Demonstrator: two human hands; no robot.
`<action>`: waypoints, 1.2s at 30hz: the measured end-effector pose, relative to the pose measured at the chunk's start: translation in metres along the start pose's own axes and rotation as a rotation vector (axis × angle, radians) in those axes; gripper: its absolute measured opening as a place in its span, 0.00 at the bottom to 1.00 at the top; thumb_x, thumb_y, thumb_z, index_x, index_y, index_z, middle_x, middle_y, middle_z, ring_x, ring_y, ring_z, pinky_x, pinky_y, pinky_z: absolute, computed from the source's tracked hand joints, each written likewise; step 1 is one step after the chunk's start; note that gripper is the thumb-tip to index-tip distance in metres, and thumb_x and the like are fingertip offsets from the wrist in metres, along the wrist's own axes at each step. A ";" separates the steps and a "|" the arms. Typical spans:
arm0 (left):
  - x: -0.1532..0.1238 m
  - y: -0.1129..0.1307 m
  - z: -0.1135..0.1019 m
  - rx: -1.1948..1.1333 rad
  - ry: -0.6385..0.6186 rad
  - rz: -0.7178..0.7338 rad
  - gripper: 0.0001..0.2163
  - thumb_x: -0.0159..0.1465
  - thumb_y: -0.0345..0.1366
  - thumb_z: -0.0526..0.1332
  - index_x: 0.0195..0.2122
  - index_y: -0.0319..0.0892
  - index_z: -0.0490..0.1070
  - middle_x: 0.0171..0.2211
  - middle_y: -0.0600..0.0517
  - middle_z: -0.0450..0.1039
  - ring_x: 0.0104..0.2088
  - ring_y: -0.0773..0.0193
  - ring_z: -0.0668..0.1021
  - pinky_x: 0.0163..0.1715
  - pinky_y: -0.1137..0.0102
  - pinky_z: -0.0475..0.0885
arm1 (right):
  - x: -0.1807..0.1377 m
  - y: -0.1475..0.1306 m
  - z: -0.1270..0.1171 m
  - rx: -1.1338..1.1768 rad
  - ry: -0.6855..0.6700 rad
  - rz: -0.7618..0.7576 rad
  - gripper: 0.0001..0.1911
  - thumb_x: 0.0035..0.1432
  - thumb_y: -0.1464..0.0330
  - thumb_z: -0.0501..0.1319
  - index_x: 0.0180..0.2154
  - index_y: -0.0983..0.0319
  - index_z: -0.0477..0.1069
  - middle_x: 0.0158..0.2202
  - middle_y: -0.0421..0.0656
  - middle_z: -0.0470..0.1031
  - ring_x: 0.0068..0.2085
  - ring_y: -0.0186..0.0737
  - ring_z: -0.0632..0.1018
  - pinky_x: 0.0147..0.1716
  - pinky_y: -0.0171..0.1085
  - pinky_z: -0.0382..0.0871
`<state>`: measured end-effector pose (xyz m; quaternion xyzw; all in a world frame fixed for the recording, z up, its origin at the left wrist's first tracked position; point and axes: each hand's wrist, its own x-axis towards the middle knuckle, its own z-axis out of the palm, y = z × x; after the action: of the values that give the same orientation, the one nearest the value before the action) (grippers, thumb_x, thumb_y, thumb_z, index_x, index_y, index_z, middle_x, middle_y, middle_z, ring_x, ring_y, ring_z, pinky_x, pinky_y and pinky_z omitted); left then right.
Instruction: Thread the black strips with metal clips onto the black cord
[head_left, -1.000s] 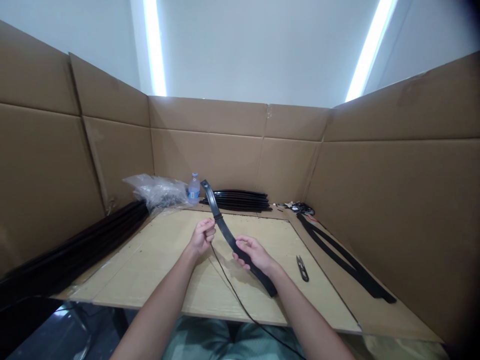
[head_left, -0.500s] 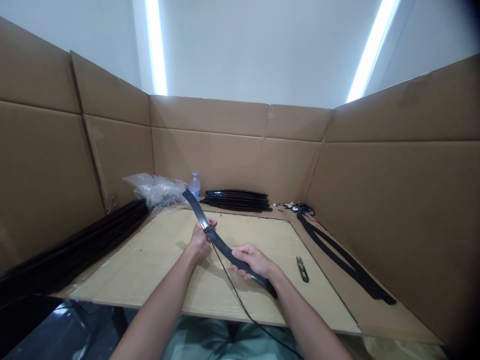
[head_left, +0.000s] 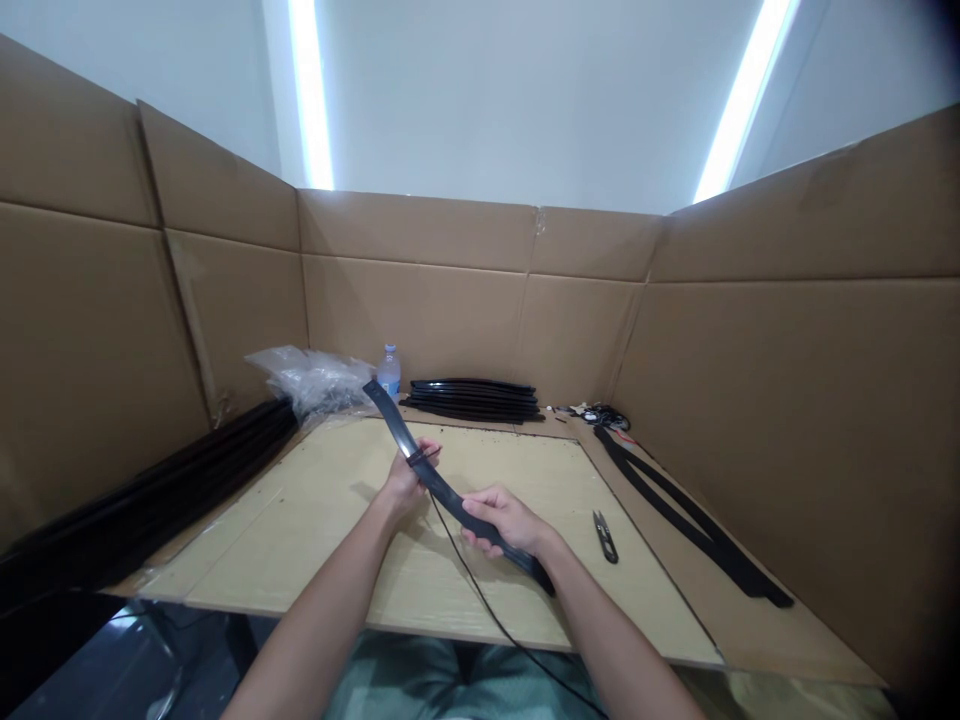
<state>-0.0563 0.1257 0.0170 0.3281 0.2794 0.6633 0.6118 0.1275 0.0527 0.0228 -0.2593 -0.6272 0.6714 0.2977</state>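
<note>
Right hand (head_left: 504, 520) clasps black strip (head_left: 450, 495).

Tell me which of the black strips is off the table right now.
The curved black strip held in both hands, left hand and right hand. The back stack and the right-side strips lie flat.

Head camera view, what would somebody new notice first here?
First, the two bare hands at the middle of the board: the left hand and right hand both grip a long curved black strip, with a thin black cord trailing toward the person. Brown cardboard walls enclose the bench on three sides. Small snips lie to the right, and a stack of black strips sits at the back.
</note>
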 end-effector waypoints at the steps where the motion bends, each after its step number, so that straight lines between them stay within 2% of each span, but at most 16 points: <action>1: 0.000 -0.001 -0.001 -0.002 0.002 0.001 0.12 0.41 0.31 0.70 0.24 0.39 0.68 0.20 0.57 0.67 0.19 0.74 0.68 0.18 0.77 0.56 | 0.000 0.000 0.000 -0.002 0.000 0.001 0.21 0.54 0.53 0.61 0.38 0.65 0.71 0.23 0.40 0.69 0.17 0.26 0.64 0.12 0.25 0.54; 6: 0.002 -0.002 -0.005 0.022 0.009 0.038 0.11 0.45 0.34 0.68 0.26 0.40 0.68 0.17 0.59 0.63 0.15 0.75 0.63 0.14 0.76 0.50 | -0.001 -0.002 0.000 -0.037 0.030 -0.011 0.21 0.54 0.53 0.60 0.34 0.66 0.71 0.23 0.40 0.69 0.18 0.26 0.65 0.12 0.26 0.55; 9: 0.001 0.003 -0.007 0.053 -0.082 0.046 0.10 0.46 0.33 0.68 0.26 0.38 0.68 0.15 0.62 0.55 0.13 0.78 0.55 0.13 0.77 0.44 | -0.001 -0.002 -0.003 -0.042 0.085 -0.038 0.20 0.55 0.53 0.60 0.34 0.66 0.71 0.23 0.40 0.68 0.17 0.26 0.64 0.12 0.26 0.54; 12: 0.000 0.009 -0.008 0.053 -0.194 0.009 0.12 0.46 0.31 0.69 0.27 0.38 0.66 0.15 0.63 0.50 0.13 0.79 0.52 0.13 0.78 0.42 | -0.001 -0.002 -0.006 -0.027 0.163 -0.074 0.20 0.56 0.54 0.60 0.39 0.66 0.72 0.23 0.40 0.68 0.17 0.26 0.64 0.12 0.26 0.53; 19: 0.000 0.012 -0.011 0.000 -0.263 -0.024 0.13 0.49 0.31 0.69 0.26 0.39 0.62 0.17 0.64 0.45 0.14 0.79 0.49 0.13 0.78 0.41 | 0.004 0.001 -0.017 -0.051 0.242 -0.118 0.18 0.53 0.57 0.63 0.36 0.66 0.73 0.25 0.40 0.66 0.21 0.27 0.64 0.17 0.27 0.54; 23: -0.004 0.013 -0.008 -0.007 -0.282 -0.006 0.13 0.48 0.31 0.69 0.27 0.38 0.64 0.17 0.64 0.46 0.14 0.80 0.49 0.13 0.78 0.41 | 0.006 0.002 -0.020 -0.010 0.291 -0.113 0.20 0.50 0.59 0.66 0.42 0.64 0.71 0.25 0.37 0.64 0.22 0.27 0.63 0.17 0.27 0.54; 27: -0.009 0.015 -0.001 0.028 -0.258 -0.005 0.16 0.46 0.31 0.71 0.33 0.37 0.67 0.16 0.65 0.49 0.13 0.80 0.49 0.13 0.78 0.41 | 0.005 -0.001 -0.019 0.041 0.285 -0.117 0.17 0.51 0.57 0.65 0.35 0.64 0.70 0.24 0.36 0.62 0.22 0.26 0.62 0.16 0.26 0.50; 30: -0.011 0.015 0.002 0.051 -0.239 -0.002 0.19 0.45 0.32 0.71 0.37 0.36 0.68 0.16 0.64 0.52 0.13 0.80 0.49 0.13 0.78 0.40 | 0.006 -0.003 -0.018 0.013 0.319 -0.131 0.17 0.51 0.57 0.65 0.34 0.64 0.70 0.24 0.37 0.62 0.21 0.27 0.62 0.15 0.26 0.52; 36: -0.011 0.011 0.008 0.043 -0.207 0.022 0.17 0.46 0.34 0.72 0.34 0.37 0.66 0.16 0.65 0.49 0.13 0.80 0.49 0.13 0.78 0.40 | 0.011 0.002 -0.015 -0.050 0.433 -0.173 0.18 0.48 0.59 0.67 0.36 0.64 0.69 0.22 0.34 0.61 0.20 0.28 0.61 0.13 0.27 0.56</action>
<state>-0.0569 0.1133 0.0294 0.4108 0.2253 0.6266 0.6228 0.1305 0.0710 0.0200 -0.3498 -0.5851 0.5563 0.4753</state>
